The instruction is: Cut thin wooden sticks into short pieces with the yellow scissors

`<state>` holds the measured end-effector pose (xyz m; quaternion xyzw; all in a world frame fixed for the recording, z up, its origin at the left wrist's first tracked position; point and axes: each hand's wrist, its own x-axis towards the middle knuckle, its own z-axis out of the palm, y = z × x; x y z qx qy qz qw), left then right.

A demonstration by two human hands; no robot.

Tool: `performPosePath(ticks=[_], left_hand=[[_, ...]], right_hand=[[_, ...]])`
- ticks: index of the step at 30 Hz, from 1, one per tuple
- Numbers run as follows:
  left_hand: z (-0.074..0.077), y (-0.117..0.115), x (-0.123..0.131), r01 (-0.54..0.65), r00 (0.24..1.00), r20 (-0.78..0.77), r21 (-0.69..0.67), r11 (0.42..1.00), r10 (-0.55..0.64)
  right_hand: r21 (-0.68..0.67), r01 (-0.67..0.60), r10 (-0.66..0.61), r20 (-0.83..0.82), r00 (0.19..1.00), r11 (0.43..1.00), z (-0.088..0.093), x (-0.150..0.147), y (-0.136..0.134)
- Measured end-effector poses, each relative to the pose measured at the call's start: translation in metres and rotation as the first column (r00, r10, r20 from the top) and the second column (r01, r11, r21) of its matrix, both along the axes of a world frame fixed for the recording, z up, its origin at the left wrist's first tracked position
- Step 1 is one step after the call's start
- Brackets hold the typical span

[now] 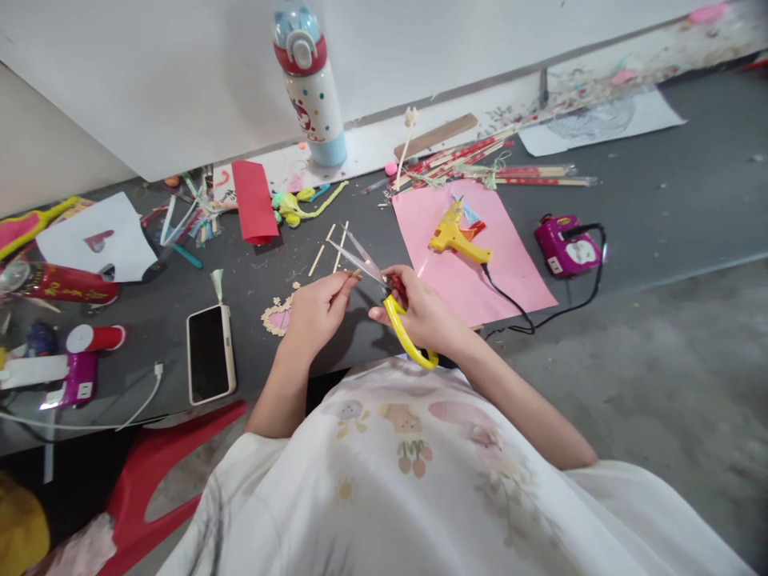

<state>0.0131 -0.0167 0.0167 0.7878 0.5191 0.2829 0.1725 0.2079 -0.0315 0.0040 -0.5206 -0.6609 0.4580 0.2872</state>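
Note:
My right hand is wrapped round the handles of a pair of scissors with yellow grips. Their blades are spread apart and point away from me to the left. My left hand is closed in a pinch beside the blades, with the tip of a small wooden stick just showing at its fingertips. Thin wooden sticks lie on the table past that hand. Partly covered by my left hand is a pink heart-shaped piece edged with small pale bits.
A yellow glue gun rests on pink paper, its cord running to a purple power adapter. Behind stands a bottle. A phone, red can and white paper are on the left.

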Motion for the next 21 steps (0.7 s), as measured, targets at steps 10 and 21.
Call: performPosePath(ticks=[10,21], left_hand=[[0.012,-0.007,0.019,-0.108,0.986,-0.052,0.526,0.844,0.159],[0.006,-0.018,0.057,0.216,0.959,0.035,0.550,0.807,-0.280]], right_hand=[[-0.099,0.086,-0.086,0.006,0.996,0.991,0.003,-0.011,0.005],[-0.197,0.120,-0.157,-0.187,0.970,0.973,-0.037,-0.022,0.016]])
